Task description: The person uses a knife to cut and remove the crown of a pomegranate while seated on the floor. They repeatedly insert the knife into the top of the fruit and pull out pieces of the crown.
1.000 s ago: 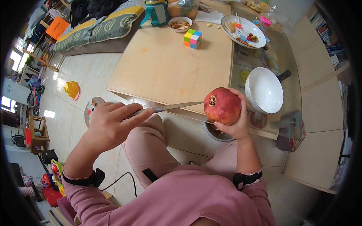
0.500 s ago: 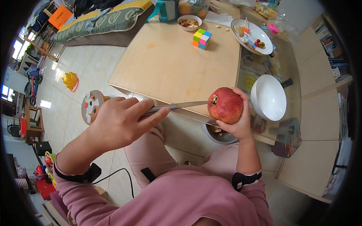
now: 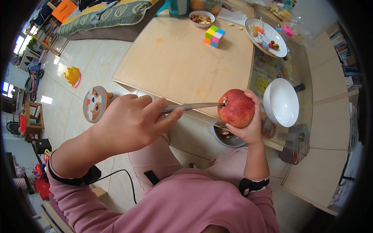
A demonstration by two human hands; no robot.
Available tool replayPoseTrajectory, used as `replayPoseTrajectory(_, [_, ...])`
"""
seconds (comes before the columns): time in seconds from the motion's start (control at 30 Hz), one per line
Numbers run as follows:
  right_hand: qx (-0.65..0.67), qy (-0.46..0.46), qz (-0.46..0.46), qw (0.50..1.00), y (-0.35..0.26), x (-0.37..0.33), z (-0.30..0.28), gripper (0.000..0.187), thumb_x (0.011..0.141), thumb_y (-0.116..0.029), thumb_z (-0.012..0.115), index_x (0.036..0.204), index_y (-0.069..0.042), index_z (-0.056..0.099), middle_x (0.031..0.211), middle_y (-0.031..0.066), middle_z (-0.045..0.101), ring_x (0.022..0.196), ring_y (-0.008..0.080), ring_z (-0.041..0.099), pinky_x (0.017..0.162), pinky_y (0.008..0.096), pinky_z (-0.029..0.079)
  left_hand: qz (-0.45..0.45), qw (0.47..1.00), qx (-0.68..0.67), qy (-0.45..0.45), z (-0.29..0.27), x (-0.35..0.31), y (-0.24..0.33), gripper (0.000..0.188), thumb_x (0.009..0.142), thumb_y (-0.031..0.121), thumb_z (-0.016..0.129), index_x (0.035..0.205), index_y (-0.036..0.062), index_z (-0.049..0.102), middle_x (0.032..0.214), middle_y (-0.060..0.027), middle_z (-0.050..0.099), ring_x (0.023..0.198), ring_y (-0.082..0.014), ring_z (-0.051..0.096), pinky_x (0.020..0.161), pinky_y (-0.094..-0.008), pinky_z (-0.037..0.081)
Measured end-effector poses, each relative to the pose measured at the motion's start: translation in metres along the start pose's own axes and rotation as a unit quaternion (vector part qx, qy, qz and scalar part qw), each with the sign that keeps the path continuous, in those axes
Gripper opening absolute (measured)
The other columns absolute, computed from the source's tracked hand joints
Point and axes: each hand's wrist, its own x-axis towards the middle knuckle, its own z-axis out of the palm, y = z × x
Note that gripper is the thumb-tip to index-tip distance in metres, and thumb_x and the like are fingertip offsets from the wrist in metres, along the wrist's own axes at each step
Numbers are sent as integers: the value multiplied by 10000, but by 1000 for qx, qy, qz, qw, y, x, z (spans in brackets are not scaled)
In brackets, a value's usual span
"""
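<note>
My left hand (image 3: 134,120) is closed round the handle of a knife (image 3: 196,106), its index finger stretched along the grey metal. The blade points right, and its tip meets the crown end of a red pomegranate (image 3: 239,110). My right hand (image 3: 250,128) grips that pomegranate from the right and below, with the thumb under it and the fingers behind. Both hands are held in the air above my lap, by the near edge of the wooden table (image 3: 175,73). How deep the tip sits in the crown is hard to tell.
A white bowl (image 3: 281,103) stands right of the pomegranate. Below it, a bin (image 3: 225,140) holds scraps. On the table are a colourful puzzle cube (image 3: 214,36), a small bowl of food (image 3: 201,18) and a plate with fruit (image 3: 268,48). A dog-faced stool (image 3: 96,104) stands on the floor left.
The view has shifted slightly, so table things appear a little further right. The knife tip remains at the pomegranate's crown, and both hands keep their grip.
</note>
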Motion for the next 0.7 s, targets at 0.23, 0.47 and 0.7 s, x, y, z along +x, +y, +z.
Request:
replayPoseTrajectory(0.23, [-58,-18,-8,998,-1,1,0,951,558,-33,862,1395,-122,418,1443,148,419,1344,292,468,1147,409,384,8,998,41,-36,-2,0,7,539,754,178,649,1274,41,688,885,-60,562,694,-154,580,527,-284,489])
replayPoseTrajectory(0.47, [-77,-2,-32,997,-2,-1,-1,959,563,-45,877,1396,-143,414,1457,147,399,1344,299,466,1146,419,391,-5,998,42,-37,-4,4,11,529,773,180,639,1282,46,682,877,-51,553,680,-148,557,510,-286,455])
replayPoseTrajectory(0.7, [87,37,-34,995,-17,-40,-9,949,564,-116,931,1370,-169,434,1440,164,407,1309,314,495,1115,450,423,5,1000,-23,10,-25,-10,29,531,752,110,657,1278,49,673,882,-47,546,609,-142,540,446,-288,420])
